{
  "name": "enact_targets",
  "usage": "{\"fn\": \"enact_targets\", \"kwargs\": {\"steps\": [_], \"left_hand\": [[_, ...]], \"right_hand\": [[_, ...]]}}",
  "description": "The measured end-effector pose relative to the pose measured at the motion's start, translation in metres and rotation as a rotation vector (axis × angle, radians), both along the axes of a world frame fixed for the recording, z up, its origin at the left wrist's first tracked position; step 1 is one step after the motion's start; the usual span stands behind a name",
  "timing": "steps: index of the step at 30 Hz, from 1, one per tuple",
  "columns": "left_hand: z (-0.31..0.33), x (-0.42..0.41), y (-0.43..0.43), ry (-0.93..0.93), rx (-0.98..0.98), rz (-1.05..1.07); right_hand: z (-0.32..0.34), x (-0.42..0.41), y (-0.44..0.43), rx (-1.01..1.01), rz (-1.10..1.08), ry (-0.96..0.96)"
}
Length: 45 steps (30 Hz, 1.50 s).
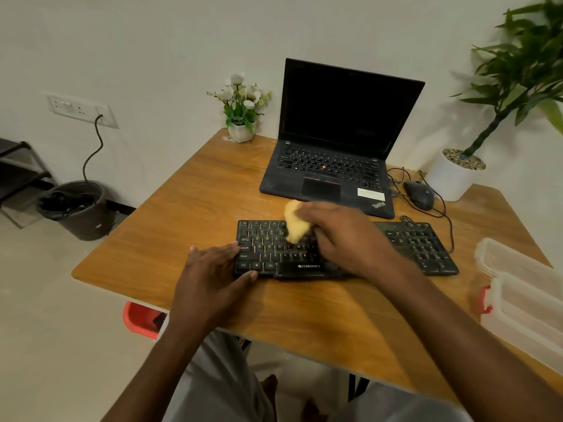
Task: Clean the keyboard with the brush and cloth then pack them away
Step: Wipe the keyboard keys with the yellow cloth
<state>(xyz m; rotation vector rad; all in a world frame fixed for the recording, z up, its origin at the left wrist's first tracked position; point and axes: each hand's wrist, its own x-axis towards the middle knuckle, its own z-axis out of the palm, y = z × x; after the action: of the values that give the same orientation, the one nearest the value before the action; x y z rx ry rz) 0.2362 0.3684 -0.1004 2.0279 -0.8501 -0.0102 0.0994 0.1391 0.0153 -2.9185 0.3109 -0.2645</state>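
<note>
Indoors, a wooden desk [213,184] stands against a white wall [152,41]. Right hand [344,236] grips a yellow cloth [297,223] on the keyboard [268,254]; left hand [213,269] lies flat, fingers spread. Clear container [524,300]: contents unclear.

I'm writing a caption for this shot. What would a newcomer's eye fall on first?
The right hand rubbing a yellow cloth over the black keyboard at the table's middle, while the left hand steadies its left end. Behind stands an open laptop, screen dark.

One keyboard [344,249], one laptop [335,141], one mouse [419,194], one cloth [297,225], two potted plants [242,108].
</note>
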Motion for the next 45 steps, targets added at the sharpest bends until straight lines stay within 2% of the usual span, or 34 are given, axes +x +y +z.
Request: {"fn": "enact_targets", "kwargs": {"steps": [2, 5, 11, 23, 27, 29, 34, 39, 45], "left_hand": [[0.000, 0.000, 0.001, -0.016, -0.005, -0.001], [0.003, 0.000, 0.000, -0.074, 0.014, -0.017], [0.001, 0.002, 0.000, -0.078, 0.064, 0.004], [-0.002, 0.003, 0.000, -0.060, 0.043, 0.018], [-0.005, 0.005, -0.001, -0.060, 0.025, 0.017], [-0.005, 0.005, -0.001, -0.065, 0.029, 0.021], [-0.004, -0.001, -0.002, -0.122, 0.071, 0.050], [0.001, -0.003, -0.006, -0.118, 0.133, 0.071], [0.002, -0.002, -0.006, -0.098, 0.129, 0.079]], "right_hand": [[-0.011, 0.026, 0.025, -0.032, 0.078, -0.009], [-0.031, 0.050, 0.055, -0.057, 0.200, 0.125], [-0.043, 0.042, 0.041, -0.094, 0.221, 0.231], [-0.025, -0.014, -0.036, -0.119, -0.017, 0.241], [-0.012, -0.006, -0.046, -0.170, -0.145, 0.288], [-0.004, 0.007, -0.038, -0.166, -0.179, 0.254], [-0.006, 0.050, 0.016, -0.070, -0.025, 0.076], [-0.036, 0.079, 0.056, -0.075, 0.113, 0.189], [-0.033, 0.066, 0.029, -0.137, 0.112, 0.237]]}}
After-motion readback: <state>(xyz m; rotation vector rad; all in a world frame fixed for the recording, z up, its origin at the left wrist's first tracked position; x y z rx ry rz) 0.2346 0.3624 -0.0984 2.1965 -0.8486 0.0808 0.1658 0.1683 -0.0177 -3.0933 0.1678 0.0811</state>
